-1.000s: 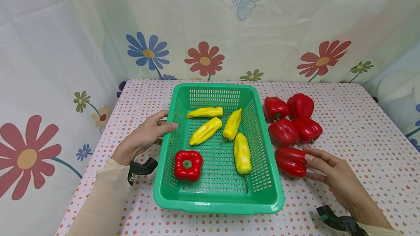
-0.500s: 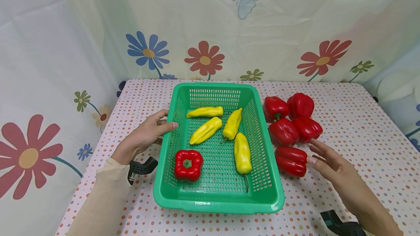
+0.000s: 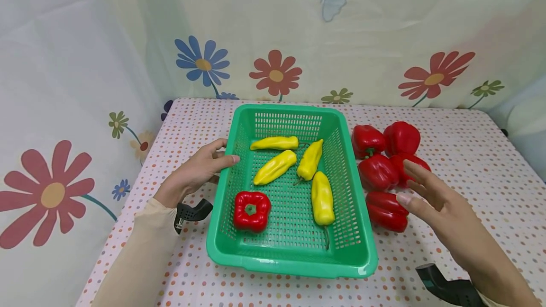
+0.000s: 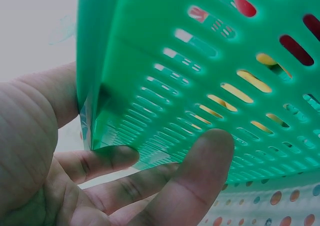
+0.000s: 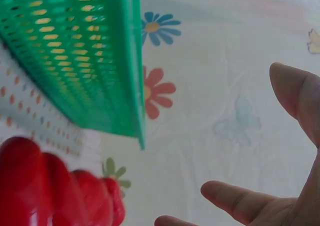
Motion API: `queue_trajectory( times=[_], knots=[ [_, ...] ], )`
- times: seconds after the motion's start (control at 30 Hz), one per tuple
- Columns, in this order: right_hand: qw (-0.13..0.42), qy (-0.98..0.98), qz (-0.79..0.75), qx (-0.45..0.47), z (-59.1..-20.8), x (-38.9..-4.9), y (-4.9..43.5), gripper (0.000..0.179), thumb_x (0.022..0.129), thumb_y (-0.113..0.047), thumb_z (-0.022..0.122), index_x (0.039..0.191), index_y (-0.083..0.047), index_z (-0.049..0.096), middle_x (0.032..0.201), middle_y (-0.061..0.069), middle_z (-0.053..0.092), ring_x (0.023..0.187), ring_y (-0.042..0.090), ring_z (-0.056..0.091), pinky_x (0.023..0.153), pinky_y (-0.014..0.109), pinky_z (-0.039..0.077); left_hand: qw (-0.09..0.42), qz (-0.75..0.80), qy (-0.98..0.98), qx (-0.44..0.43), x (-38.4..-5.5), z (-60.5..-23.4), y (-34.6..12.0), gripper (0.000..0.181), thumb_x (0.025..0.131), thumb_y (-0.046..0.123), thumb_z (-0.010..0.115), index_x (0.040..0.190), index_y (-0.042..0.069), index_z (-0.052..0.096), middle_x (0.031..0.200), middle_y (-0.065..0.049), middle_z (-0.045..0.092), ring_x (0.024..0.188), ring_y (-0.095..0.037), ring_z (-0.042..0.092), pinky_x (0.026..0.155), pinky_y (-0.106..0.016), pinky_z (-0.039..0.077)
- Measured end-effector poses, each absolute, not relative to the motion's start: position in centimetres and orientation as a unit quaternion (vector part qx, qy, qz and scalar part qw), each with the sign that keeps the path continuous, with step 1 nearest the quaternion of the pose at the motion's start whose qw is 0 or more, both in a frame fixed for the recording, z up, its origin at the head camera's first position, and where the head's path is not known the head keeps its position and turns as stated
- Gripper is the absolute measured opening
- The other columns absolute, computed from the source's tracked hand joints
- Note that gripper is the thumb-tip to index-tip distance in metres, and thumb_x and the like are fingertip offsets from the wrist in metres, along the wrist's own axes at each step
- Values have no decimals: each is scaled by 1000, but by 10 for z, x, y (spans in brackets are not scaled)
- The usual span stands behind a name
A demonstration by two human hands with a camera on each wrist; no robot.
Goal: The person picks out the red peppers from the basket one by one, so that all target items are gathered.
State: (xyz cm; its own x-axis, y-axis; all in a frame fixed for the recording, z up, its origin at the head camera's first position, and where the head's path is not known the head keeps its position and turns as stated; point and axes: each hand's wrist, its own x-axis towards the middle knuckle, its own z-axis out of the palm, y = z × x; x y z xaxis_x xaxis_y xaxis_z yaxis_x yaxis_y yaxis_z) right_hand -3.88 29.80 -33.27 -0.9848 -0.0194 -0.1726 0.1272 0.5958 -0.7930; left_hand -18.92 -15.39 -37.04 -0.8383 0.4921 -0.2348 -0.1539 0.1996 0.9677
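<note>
My left hand (image 3: 192, 174) holds the left rim of a green plastic basket (image 3: 277, 265), thumb over the rim. The left wrist view has its fingers (image 4: 195, 178) against the slotted outer wall. Inside the basket lie several long yellow peppers (image 3: 323, 198) and, at the front left, one red bell pepper (image 3: 251, 211) with its stem up. To the right of the basket, more red bell peppers (image 3: 378, 173) are clustered on the table. My right hand (image 3: 452, 217) hovers by the nearest of these, fingers spread and holding nothing; it overlaps part of the group.
A spotted cloth covers the table (image 3: 469, 155). Behind and to the left hangs a pale curtain (image 3: 239, 4) with printed flowers. The basket's right wall stands between its contents and the loose red bell peppers.
My right hand has drawn back from the front red bell pepper and lifted, with its fingers spreading. My left hand stays on the rim. The head view has shifted slightly.
</note>
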Motion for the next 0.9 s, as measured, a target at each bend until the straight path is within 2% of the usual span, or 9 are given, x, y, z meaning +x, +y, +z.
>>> queue_trajectory(
  times=[0.23, 0.47, 0.63, 0.9],
  knots=[
    [70, 884, -462, -10, -307, -53, 268, 84, 102, -30, 66, 169, -28, 16, 171, 21, 18, 146, 63, 22, 87, 76, 54, 260, 620, 731, 113, -189, -369, -154, 47, 106, 17, 60, 148, 3, 44, 124, -31, 67, 90, -36, 77, 74, -54, 65],
    [68, 876, -474, -61, -290, -67, 233, 86, 97, -28, 73, 167, -26, 24, 169, 16, 29, 146, 53, 33, 90, 66, 58, 260, 617, 734, 116, -190, -368, -152, 46, 106, 17, 59, 148, 2, 44, 121, -30, 69, 89, -34, 78, 74, -54, 66],
    [110, 868, -476, -88, -286, -83, 205, 81, 99, -35, 71, 166, -23, 28, 168, 14, 31, 148, 50, 34, 96, 68, 55, 261, 614, 736, 115, -190, -367, -152, 46, 106, 15, 59, 147, 1, 44, 121, -30, 69, 89, -34, 78, 75, -53, 66],
    [189, 836, -500, -120, -294, -103, 170, 81, 96, -42, 72, 163, -18, 33, 168, 9, 32, 148, 45, 36, 104, 62, 54, 258, 599, 749, 118, -191, -366, -151, 45, 105, 13, 58, 146, 0, 45, 124, -31, 68, 88, -33, 78, 75, -51, 66]
  ],
)
